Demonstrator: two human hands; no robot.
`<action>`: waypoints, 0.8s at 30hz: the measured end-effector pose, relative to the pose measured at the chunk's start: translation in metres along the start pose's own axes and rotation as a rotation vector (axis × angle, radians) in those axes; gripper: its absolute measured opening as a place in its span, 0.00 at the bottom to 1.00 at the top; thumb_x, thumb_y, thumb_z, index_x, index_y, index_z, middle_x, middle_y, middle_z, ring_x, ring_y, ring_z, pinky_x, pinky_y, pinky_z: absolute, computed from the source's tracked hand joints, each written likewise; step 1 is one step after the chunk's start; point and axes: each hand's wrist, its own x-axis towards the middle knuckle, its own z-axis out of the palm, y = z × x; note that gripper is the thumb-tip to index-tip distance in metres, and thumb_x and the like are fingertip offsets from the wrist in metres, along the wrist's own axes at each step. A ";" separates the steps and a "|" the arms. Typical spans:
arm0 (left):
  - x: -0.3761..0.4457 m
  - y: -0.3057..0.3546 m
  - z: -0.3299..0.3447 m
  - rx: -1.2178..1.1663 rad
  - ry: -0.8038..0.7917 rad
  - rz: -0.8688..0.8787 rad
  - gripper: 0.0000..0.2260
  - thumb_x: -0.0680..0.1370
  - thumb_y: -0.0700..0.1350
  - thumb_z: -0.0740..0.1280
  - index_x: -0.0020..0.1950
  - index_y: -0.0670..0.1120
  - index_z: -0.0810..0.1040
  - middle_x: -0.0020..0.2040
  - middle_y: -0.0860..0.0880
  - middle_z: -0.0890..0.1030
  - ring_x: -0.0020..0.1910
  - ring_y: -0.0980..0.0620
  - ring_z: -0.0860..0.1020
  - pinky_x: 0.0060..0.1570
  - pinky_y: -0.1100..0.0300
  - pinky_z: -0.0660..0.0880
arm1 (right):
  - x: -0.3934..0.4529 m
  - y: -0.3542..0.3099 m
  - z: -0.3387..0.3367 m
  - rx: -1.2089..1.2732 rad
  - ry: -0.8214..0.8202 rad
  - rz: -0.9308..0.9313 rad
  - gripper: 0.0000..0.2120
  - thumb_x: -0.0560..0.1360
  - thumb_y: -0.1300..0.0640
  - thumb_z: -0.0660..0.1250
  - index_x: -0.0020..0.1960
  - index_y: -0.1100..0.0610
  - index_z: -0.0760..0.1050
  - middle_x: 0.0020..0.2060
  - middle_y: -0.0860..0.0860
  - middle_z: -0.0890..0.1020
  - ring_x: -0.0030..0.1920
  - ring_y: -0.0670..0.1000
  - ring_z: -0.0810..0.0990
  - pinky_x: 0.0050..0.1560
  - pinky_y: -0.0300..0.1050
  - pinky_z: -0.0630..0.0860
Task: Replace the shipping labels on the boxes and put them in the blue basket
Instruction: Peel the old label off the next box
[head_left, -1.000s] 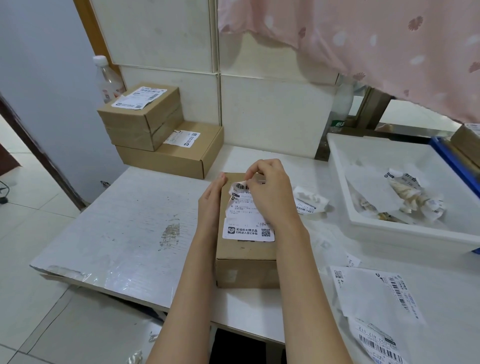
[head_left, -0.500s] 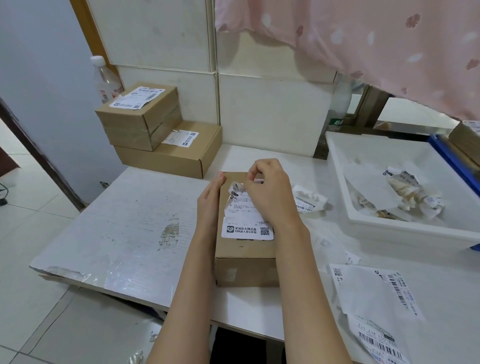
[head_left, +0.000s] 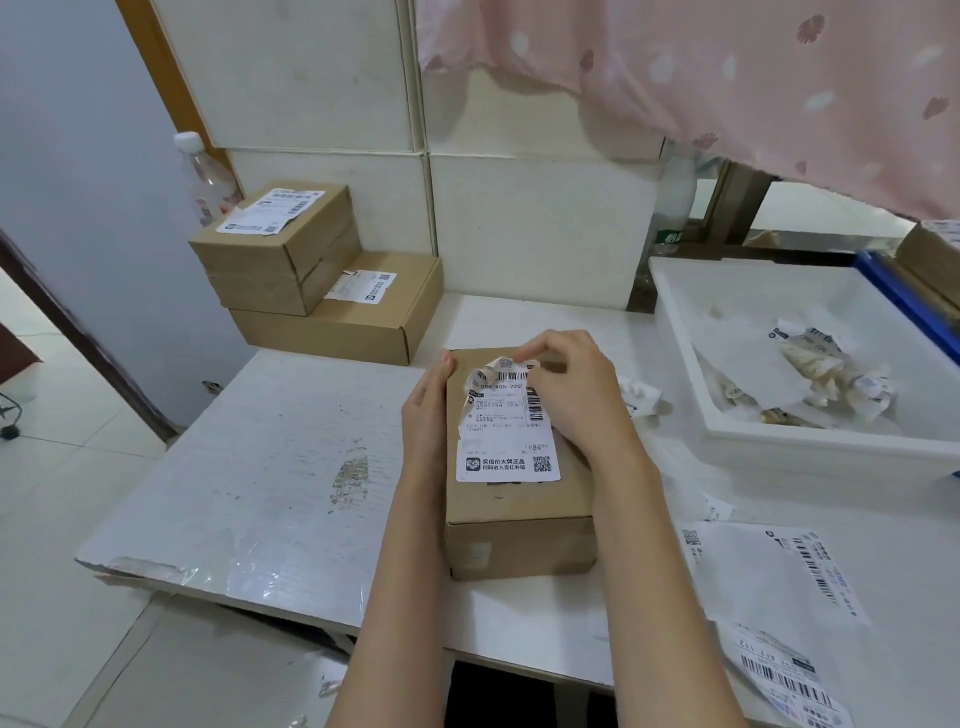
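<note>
Cardboard box (head_left: 519, 499) sits mid-worktop (head_left: 270, 467). Left hand (head_left: 426, 421), fingers straight, braces its side so it won't slide. Right hand (head_left: 566, 395) pinches the old label's (head_left: 506, 426) lifted far edge, apparently to peel it off.

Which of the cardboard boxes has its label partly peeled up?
The box between the hands; its label curls up at the far end. The stacked boxes' labels lie flatter.

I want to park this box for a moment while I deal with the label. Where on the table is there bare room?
The table is bare left of the box, from the stacked boxes to the near edge. The right is crowded: white tray, loose label sheets, crumpled label.
</note>
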 end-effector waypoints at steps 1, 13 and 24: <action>0.001 0.000 0.000 0.001 -0.004 0.004 0.19 0.81 0.50 0.63 0.71 0.45 0.74 0.66 0.53 0.76 0.61 0.56 0.77 0.42 0.75 0.73 | -0.001 -0.001 -0.001 0.000 -0.002 -0.005 0.15 0.75 0.68 0.59 0.45 0.52 0.79 0.54 0.47 0.72 0.59 0.47 0.73 0.54 0.41 0.70; 0.002 -0.002 0.004 -0.006 0.007 0.012 0.17 0.83 0.46 0.61 0.70 0.44 0.72 0.50 0.56 0.76 0.34 0.71 0.76 0.29 0.80 0.68 | -0.001 0.004 0.002 0.046 0.094 -0.029 0.13 0.74 0.69 0.61 0.50 0.53 0.75 0.54 0.51 0.75 0.55 0.47 0.74 0.45 0.31 0.67; 0.001 -0.002 0.003 -0.013 0.013 -0.007 0.16 0.82 0.48 0.62 0.69 0.45 0.74 0.48 0.58 0.76 0.32 0.72 0.76 0.29 0.79 0.69 | 0.003 0.005 0.003 -0.096 0.161 -0.053 0.07 0.76 0.69 0.62 0.48 0.63 0.77 0.54 0.51 0.72 0.41 0.39 0.73 0.41 0.20 0.65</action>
